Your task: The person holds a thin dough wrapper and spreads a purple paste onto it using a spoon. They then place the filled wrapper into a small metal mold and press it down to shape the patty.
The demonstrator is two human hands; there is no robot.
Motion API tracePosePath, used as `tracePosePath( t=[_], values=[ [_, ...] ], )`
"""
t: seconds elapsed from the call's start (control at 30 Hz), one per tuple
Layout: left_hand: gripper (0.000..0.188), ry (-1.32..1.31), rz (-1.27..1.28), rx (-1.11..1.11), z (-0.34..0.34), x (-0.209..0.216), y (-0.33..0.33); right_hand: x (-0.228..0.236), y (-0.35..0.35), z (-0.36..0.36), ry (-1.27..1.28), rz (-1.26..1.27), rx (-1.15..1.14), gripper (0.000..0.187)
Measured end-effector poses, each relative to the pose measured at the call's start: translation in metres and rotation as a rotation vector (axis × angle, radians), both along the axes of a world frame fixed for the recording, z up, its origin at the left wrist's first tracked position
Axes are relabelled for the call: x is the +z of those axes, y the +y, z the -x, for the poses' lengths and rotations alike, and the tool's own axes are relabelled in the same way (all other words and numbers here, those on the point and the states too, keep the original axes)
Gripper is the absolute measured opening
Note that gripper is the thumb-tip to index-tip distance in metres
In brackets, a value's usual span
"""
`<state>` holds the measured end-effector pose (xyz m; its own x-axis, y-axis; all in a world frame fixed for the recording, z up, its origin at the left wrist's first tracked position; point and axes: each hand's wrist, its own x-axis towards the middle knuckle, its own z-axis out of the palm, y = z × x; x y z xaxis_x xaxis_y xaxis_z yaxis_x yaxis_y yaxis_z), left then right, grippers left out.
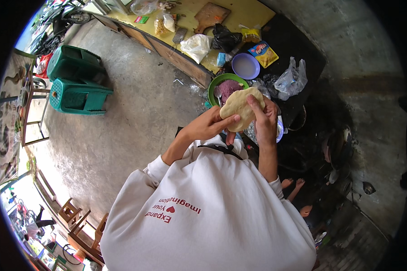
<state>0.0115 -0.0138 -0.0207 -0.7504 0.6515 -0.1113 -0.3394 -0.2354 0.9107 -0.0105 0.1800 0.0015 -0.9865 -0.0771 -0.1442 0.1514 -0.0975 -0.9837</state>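
Dough disc (239,110) being held two-handed at the near side of the green bowl (211,94)

Fingers: both hands are clamping the disc. The left hand (203,124) is gripping its near left edge, thumb lying on the upper face and fingers passing beneath. The right hand (267,119) is pinching the right edge, thumb on top; its other fingers are mostly hiding behind the disc. This two-sided grip is probably spreading the weight, since so soft a sheet would likely sag from one edge.

Position: the disc is hanging above the work area, partly covering the bowl's near rim. The bowl is holding purple mash (231,86), with a spoon (218,92) leaning in at the left, presumably for easy reach.

Surroundings: farther off, a violet bowl (233,66) is containing pale liquid, its walls apparently serving to prevent spills. A yellow packet (263,54) is lying to its right, and a clear plastic bag (292,81) is sitting nearer, at far right. A white bag (196,47) is resting to the left; beyond it, a wooden board (210,18) is occupying the far table, seemingly set aside.
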Motion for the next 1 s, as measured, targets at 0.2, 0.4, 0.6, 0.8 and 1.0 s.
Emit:
tracePosePath(
  t=[0.2,0.4,0.6,0.8,1.0],
  values=[
    [0.04,0.164,0.133,-0.027,0.009,0.011,-0.011,0.003,-0.002,0.003,-0.127,0.153,0.163,0.021],
    [0.044,0.136,0.242,0.011,0.008,0.012,-0.012,0.004,-0.006,0.007,0.005,0.004,0.047,0.02],
    [0.054,0.029,0.115,-0.013,0.005,0.008,-0.007,0.009,-0.001,0.006,-0.007,0.022,0.043,0.022],
    [0.064,0.115,0.212,0.077,0.006,0.011,-0.007,0.017,0.008,0.007,0.015,-0.065,0.182,0.03],
    [0.067,0.173,0.315,-0.019,0.009,0.02,-0.009,0.013,0.009,0.006,0.094,-0.23,0.104,0.034]
  ],
)
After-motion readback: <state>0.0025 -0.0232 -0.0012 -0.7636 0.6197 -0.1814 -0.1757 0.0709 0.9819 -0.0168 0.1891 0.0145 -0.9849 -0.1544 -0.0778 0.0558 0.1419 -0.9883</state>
